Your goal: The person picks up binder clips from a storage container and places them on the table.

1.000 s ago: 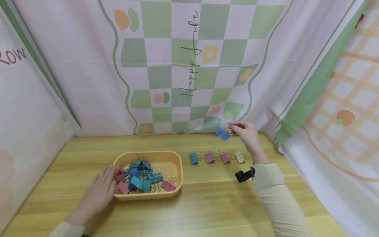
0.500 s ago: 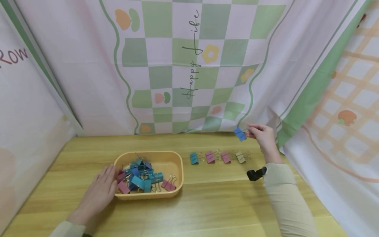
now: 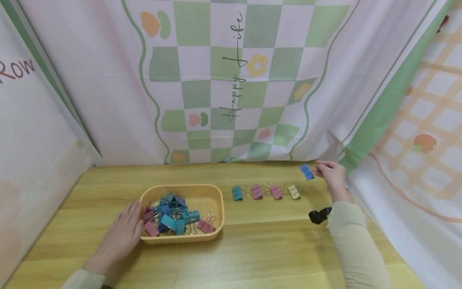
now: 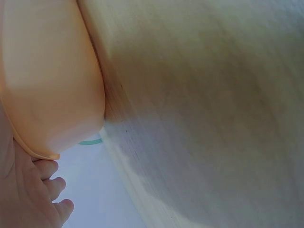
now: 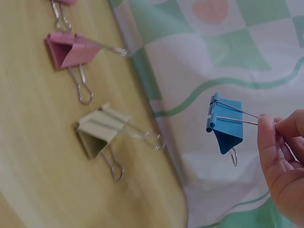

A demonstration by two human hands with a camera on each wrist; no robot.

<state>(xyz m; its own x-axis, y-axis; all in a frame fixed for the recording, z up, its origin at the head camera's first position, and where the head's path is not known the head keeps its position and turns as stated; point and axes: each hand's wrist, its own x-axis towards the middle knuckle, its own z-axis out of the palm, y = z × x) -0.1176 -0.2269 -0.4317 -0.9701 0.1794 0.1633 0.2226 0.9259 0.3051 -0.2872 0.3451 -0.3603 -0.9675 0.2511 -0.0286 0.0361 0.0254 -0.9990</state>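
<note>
Blue clip juts from pinching right fingers near four others, straight left fingers touching one tray.

A green-and-white checkered cloth, with "Happy Life" lettering running sideways, hangs at my 12 o'clock behind the wood-grain table I face. A yellow flower print sits at the lettering's 3 o'clock. At my 10 o'clock, a pale cloth reads "ROW"; at my 2 o'clock, a peach-plaid cloth with a broad green band carries an orange fruit print.
</note>
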